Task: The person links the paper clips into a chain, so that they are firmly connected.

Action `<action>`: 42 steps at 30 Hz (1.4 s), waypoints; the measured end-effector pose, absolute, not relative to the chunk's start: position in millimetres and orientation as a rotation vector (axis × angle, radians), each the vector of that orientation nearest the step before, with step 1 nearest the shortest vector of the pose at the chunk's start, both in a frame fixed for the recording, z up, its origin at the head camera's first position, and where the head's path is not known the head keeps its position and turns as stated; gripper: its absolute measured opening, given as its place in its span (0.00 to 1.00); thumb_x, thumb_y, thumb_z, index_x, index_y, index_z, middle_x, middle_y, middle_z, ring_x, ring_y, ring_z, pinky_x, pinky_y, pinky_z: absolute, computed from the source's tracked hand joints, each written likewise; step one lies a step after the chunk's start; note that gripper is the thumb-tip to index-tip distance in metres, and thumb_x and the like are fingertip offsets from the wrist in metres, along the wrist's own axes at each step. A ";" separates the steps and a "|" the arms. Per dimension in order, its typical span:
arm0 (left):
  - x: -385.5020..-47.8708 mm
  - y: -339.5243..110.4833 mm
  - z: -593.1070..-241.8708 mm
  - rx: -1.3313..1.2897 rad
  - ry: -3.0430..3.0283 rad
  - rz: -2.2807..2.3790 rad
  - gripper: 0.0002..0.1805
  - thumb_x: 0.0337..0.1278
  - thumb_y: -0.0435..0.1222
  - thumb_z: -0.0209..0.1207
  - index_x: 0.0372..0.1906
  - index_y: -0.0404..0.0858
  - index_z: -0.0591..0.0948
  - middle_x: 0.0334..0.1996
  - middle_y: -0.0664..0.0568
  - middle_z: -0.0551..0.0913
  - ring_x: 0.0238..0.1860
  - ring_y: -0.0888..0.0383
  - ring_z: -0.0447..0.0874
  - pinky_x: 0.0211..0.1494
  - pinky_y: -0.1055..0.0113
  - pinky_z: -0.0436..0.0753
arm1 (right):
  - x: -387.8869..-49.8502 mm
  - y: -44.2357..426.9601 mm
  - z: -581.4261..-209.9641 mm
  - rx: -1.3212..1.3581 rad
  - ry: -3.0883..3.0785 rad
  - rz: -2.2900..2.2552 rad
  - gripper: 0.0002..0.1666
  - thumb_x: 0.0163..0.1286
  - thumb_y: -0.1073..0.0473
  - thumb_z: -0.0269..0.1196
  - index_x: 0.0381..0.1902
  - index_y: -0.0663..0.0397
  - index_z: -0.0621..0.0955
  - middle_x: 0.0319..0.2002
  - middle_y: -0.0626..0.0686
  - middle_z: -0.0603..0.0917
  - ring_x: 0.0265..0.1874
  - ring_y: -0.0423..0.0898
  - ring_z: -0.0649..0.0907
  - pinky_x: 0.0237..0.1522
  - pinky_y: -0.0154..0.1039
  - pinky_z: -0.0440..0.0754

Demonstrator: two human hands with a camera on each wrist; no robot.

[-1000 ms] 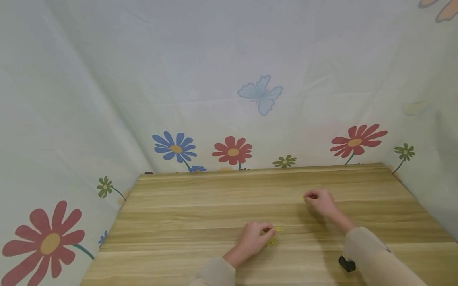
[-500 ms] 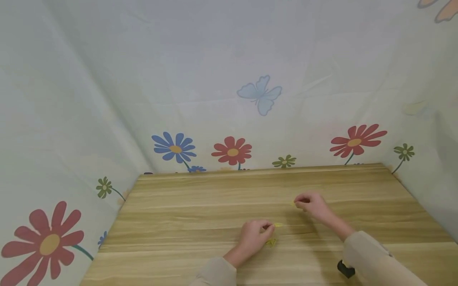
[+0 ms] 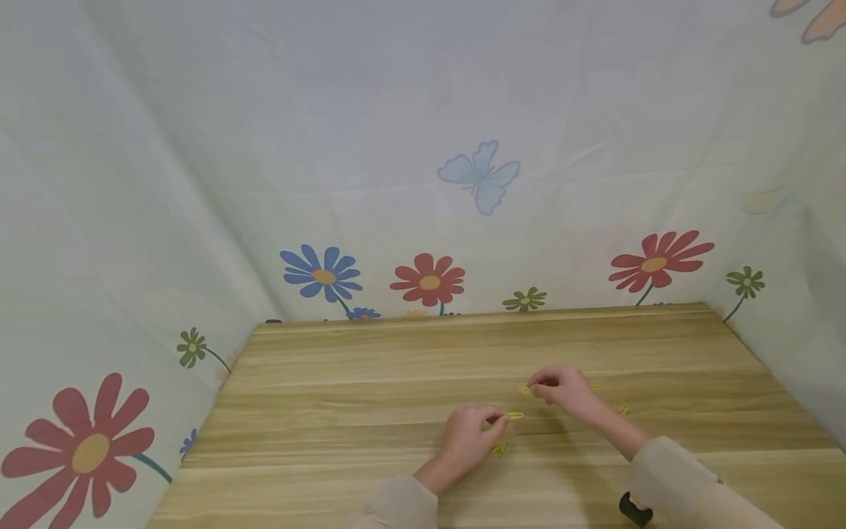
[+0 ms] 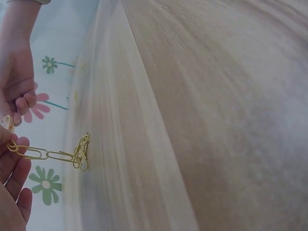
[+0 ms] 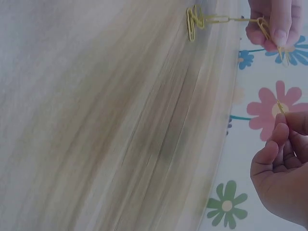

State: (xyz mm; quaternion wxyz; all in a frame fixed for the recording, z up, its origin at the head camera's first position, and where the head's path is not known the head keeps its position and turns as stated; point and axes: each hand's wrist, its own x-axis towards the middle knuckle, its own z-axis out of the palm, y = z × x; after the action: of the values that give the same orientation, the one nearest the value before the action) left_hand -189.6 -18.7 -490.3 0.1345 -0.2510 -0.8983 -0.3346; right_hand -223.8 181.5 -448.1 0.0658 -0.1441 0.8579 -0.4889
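Observation:
Near the middle of the table, my left hand (image 3: 468,439) pinches the end of a chain of yellow paper clips (image 4: 81,156). The links hang from its fingertips, and the chain's lower part lies bunched on the wood. One clip at the pinched end sticks out toward the right hand. Farther back and to the right, my right hand (image 3: 565,391) holds a single yellow paper clip (image 5: 280,107) between thumb and index finger, its tip pointing at the left hand. A gap separates this clip from the chain. The fingers partly cover both pinched clips.
Loose yellow paper clips lie on the wooden table (image 3: 344,411), one (image 3: 624,409) beside the right forearm and another (image 3: 596,386) just behind it. A small black object (image 3: 636,509) shows by the right sleeve. A flower-printed cloth (image 3: 370,206) stands behind the table.
My right hand has moved left and toward me with its paper clip, closer to the left hand. Loose clips now show beside the right forearm. The left hand has hardly moved.

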 end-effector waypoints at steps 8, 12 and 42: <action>-189.2 -18.8 -490.0 -0.716 -2.599 -0.993 0.08 0.53 0.40 0.56 0.31 0.44 0.84 0.27 0.60 0.84 0.31 0.67 0.79 0.37 0.76 0.74 | -217.7 173.3 -447.8 -0.496 2.545 -1.463 0.10 0.59 0.62 0.58 0.34 0.65 0.80 0.33 0.61 0.81 0.27 0.47 0.78 0.28 0.40 0.78; -189.4 -18.9 -490.9 -0.721 -2.588 -0.994 0.08 0.53 0.41 0.56 0.31 0.44 0.83 0.27 0.60 0.84 0.31 0.68 0.79 0.38 0.76 0.75 | -215.6 170.1 -448.8 -0.483 2.527 -1.468 0.10 0.58 0.63 0.58 0.35 0.65 0.79 0.32 0.60 0.81 0.26 0.47 0.78 0.27 0.37 0.78; -190.8 -22.1 -492.9 -0.743 -2.520 -0.948 0.07 0.52 0.40 0.56 0.31 0.44 0.84 0.26 0.61 0.84 0.29 0.69 0.78 0.34 0.79 0.73 | -204.8 167.4 -443.0 -0.554 2.426 -1.459 0.11 0.60 0.63 0.56 0.34 0.68 0.79 0.30 0.64 0.80 0.20 0.38 0.72 0.24 0.37 0.75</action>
State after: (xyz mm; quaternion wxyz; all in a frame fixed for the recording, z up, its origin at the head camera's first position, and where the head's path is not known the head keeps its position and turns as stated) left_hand -190.8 -22.1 -492.9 0.1732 -0.2619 -0.8886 -0.3344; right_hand -204.8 167.4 -443.0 0.1280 -0.1906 0.8340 -0.5017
